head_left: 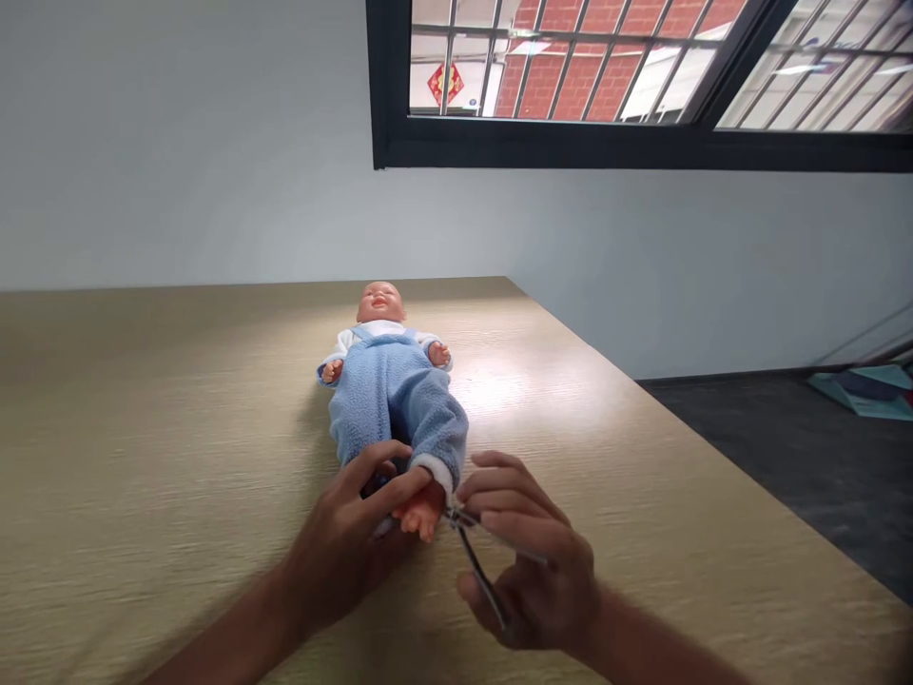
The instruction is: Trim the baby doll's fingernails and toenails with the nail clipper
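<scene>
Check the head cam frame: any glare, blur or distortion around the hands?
Head view: glare pools on the wooden tabletop beside the doll; the left hand, right hand and metal nail clippers look slightly soft; wide-angle distortion tilts the window frame.

a baby doll (385, 400) lies on its back on a wooden table (143, 428). its head is at the far end, and its feet are near the person. the left hand (342, 542) holds on to the doll's leg, just by the foot (420, 512). the right hand (528, 561) is just to the right of that foot. nail clippers (475, 561) are in the right hand, right beside the toes. behind the table is a wall (214, 162), with a window (571, 76) up high in it. to the right of the table is the floor (748, 447), and a flat thing (863, 390) lies on it, well apart from the table.
</scene>
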`<state>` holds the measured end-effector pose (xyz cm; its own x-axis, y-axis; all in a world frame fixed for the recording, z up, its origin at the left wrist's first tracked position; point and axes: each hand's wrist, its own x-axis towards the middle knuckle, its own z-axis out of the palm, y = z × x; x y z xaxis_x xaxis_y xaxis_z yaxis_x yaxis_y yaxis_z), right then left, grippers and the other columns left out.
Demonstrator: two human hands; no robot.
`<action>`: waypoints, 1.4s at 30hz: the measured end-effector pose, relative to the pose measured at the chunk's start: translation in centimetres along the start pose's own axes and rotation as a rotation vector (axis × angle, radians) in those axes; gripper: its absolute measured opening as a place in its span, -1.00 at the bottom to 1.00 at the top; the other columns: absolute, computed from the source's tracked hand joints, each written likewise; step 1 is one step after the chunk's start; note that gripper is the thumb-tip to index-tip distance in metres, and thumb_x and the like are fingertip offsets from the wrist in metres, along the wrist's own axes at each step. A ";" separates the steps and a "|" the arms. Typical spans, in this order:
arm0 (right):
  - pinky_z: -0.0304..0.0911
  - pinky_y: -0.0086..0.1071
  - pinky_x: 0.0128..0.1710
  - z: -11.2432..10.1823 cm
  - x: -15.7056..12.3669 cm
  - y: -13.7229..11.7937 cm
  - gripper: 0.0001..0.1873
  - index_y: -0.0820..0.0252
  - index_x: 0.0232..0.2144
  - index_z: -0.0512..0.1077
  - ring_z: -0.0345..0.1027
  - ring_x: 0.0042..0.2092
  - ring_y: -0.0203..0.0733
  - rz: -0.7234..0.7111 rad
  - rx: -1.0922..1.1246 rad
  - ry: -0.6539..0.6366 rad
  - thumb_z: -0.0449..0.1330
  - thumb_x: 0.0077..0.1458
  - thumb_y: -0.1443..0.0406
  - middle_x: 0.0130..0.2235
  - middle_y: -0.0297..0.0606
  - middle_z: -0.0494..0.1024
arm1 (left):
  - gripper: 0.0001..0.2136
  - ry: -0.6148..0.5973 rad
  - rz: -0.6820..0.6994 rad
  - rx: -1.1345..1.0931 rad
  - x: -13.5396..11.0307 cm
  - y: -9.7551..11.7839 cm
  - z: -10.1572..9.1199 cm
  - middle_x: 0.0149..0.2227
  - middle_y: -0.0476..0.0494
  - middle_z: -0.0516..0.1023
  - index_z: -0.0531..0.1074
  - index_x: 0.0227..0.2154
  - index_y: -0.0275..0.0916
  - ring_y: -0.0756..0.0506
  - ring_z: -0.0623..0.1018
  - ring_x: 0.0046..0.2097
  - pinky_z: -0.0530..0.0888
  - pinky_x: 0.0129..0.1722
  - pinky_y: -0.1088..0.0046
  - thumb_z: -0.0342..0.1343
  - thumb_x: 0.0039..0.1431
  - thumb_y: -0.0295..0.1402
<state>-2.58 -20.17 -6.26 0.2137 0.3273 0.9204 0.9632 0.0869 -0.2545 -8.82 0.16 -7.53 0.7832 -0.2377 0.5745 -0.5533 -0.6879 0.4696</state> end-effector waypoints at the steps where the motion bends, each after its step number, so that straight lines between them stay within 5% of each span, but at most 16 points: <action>1: 0.47 0.02 -0.09 -0.1 0.2 -0.2 -0.70 0.28 -0.04 0.27 0.52 -0.24 -0.07 -0.050 0.001 -0.044 0.18 0.23 0.28 -0.35 -0.17 0.55 | -0.68 -0.007 -0.015 -0.030 0.0 0.0 0.0 0.12 -0.19 0.28 0.38 0.09 -0.08 -0.08 0.45 -0.07 0.48 -0.05 0.39 0.13 0.30 -0.44; 7: 0.49 0.01 -0.01 -0.5 0.5 -0.6 -0.74 0.36 -0.03 0.24 0.55 -0.07 -0.02 -0.114 -0.004 -0.185 0.12 0.32 0.30 -0.28 0.00 0.62 | -0.78 -0.056 -0.055 -0.275 0.5 0.4 -0.4 0.09 -0.16 0.26 0.44 0.00 -0.12 -0.05 0.45 -0.07 0.45 -0.04 0.43 0.14 0.32 -0.39; 20: 0.52 -0.07 0.01 -0.9 0.5 -1.4 -0.86 0.28 -0.15 0.35 0.58 -0.10 -0.08 -0.099 -0.129 -0.266 0.19 0.27 0.33 -0.32 -0.13 0.65 | -0.82 -0.066 -0.052 -0.387 0.6 0.4 -0.3 0.06 -0.17 0.25 0.45 -0.02 -0.18 -0.07 0.43 -0.06 0.41 -0.01 0.37 0.10 0.37 -0.33; 32: 0.53 -0.23 -0.04 0.0 1.7 -2.7 -0.81 0.33 -0.25 0.35 0.56 -0.17 -0.15 -0.006 -0.189 -0.188 0.01 0.38 0.32 -0.40 -0.14 0.59 | -0.81 -0.064 -0.058 -0.390 0.5 0.5 -0.1 0.07 -0.17 0.24 0.44 -0.01 -0.16 -0.09 0.41 -0.03 0.39 0.02 0.35 0.10 0.36 -0.36; 42: 0.55 -0.18 -0.10 0.0 1.7 -2.8 -0.92 0.25 -0.21 0.33 0.56 -0.23 -0.13 0.050 -0.153 -0.189 0.14 0.30 0.32 -0.40 -0.19 0.58 | -0.81 -0.052 -0.076 -0.386 0.3 0.5 0.1 0.06 -0.18 0.25 0.44 -0.02 -0.15 -0.10 0.42 -0.04 0.39 0.01 0.33 0.11 0.35 -0.36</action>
<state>-4.93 -19.85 -3.98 0.2408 0.4994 0.8322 0.9688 -0.0727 -0.2367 -8.84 -0.35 -7.17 0.8337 -0.2376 0.4985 -0.5517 -0.3985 0.7327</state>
